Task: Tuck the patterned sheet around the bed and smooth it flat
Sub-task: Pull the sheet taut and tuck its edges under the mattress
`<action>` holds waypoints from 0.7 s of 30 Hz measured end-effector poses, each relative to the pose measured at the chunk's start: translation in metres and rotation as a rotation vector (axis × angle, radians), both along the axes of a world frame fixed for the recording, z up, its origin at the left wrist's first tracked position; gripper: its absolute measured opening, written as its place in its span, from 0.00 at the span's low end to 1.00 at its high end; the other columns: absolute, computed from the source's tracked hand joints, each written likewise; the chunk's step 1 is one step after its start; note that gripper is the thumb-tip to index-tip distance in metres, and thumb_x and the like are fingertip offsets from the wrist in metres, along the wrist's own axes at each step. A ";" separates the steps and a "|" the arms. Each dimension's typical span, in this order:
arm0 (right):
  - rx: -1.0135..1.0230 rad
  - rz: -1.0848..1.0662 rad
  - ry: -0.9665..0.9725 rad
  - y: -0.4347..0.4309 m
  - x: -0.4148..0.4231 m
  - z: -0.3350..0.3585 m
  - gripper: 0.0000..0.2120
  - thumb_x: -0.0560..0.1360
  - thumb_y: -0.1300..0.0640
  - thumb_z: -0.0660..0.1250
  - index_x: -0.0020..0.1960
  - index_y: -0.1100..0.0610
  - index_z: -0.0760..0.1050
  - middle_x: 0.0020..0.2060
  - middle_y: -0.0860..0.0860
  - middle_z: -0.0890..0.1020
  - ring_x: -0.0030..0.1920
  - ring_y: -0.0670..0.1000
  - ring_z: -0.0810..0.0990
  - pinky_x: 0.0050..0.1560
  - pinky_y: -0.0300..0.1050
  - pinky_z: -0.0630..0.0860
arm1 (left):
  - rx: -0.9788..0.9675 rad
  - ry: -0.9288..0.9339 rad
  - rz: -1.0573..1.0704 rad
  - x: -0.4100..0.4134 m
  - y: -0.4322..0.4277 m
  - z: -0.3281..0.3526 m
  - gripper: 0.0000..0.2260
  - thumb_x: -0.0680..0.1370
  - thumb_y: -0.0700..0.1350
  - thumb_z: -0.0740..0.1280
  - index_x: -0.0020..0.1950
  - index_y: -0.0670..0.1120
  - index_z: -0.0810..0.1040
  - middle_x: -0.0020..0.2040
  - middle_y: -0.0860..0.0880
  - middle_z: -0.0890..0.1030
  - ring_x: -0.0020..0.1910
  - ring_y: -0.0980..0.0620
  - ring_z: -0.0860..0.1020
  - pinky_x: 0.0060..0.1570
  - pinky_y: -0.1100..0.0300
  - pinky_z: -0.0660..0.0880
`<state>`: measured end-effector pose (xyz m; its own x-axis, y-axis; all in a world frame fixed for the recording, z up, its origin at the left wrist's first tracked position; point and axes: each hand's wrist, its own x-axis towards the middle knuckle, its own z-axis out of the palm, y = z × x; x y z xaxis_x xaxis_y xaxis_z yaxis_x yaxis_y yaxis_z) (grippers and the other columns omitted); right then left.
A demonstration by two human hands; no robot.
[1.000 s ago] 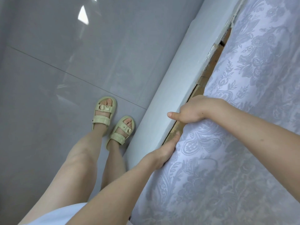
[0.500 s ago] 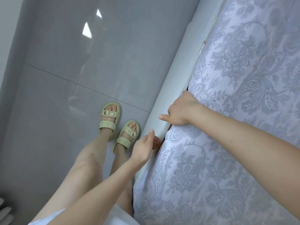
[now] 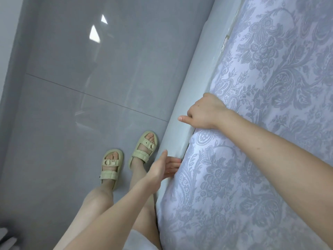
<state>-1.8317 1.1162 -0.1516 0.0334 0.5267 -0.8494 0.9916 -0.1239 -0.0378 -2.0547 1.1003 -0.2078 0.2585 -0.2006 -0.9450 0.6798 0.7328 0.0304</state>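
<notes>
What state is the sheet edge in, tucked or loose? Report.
Tucked: the sheet edge runs down behind the frame; the right hand presses it there.

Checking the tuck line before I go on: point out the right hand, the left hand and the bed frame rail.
right hand [image 3: 205, 112], head view, on the back of the hand
left hand [image 3: 162, 167], head view, on the palm side by the thumb
bed frame rail [image 3: 196, 69], head view, on its bare pale face

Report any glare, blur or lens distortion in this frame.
Head view: bright window glare on the glossy floor tiles; wide-angle bending curves the bed frame; soft, even light, sheet pattern sharp; a pale blurred shape at the bottom-left corner.
</notes>
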 end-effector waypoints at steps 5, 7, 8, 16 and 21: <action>0.135 -0.081 0.167 -0.032 -0.068 0.022 0.29 0.79 0.41 0.39 0.43 0.50 0.77 0.45 0.48 0.83 0.54 0.51 0.77 0.69 0.52 0.57 | 0.106 0.034 0.023 -0.062 -0.003 0.008 0.23 0.83 0.53 0.50 0.47 0.42 0.80 0.47 0.47 0.83 0.49 0.48 0.79 0.59 0.55 0.72; 0.080 -0.056 0.194 -0.045 -0.100 0.028 0.34 0.76 0.41 0.34 0.46 0.50 0.78 0.46 0.48 0.83 0.54 0.51 0.76 0.70 0.51 0.55 | 0.154 0.062 -0.054 -0.088 -0.008 0.013 0.21 0.83 0.52 0.52 0.44 0.45 0.80 0.48 0.50 0.82 0.53 0.50 0.77 0.62 0.54 0.67; 0.048 -0.048 0.199 -0.050 -0.113 0.030 0.32 0.78 0.42 0.36 0.48 0.51 0.79 0.47 0.48 0.83 0.54 0.51 0.75 0.70 0.51 0.55 | 0.153 0.071 -0.101 -0.101 -0.011 0.015 0.21 0.83 0.52 0.52 0.43 0.46 0.80 0.49 0.51 0.81 0.54 0.50 0.76 0.63 0.55 0.65; -0.180 0.025 0.112 -0.050 -0.170 0.013 0.27 0.82 0.45 0.42 0.57 0.56 0.77 0.59 0.53 0.78 0.61 0.53 0.72 0.63 0.48 0.59 | 0.175 0.097 -0.226 -0.185 -0.035 0.020 0.18 0.78 0.59 0.56 0.45 0.50 0.81 0.50 0.55 0.81 0.54 0.56 0.77 0.61 0.55 0.70; -0.416 -0.021 0.066 -0.050 -0.190 0.000 0.28 0.82 0.42 0.41 0.65 0.56 0.72 0.66 0.55 0.74 0.66 0.56 0.70 0.66 0.49 0.63 | 0.171 0.008 -0.042 -0.190 -0.049 0.036 0.18 0.83 0.48 0.53 0.45 0.44 0.80 0.47 0.50 0.81 0.50 0.51 0.76 0.57 0.56 0.71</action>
<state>-2.0219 1.0660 -0.1512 -0.0213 0.1385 -0.9901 0.9857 -0.1625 -0.0439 -2.2445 1.0509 -0.1720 0.2458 -0.0471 -0.9682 0.7101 0.6886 0.1468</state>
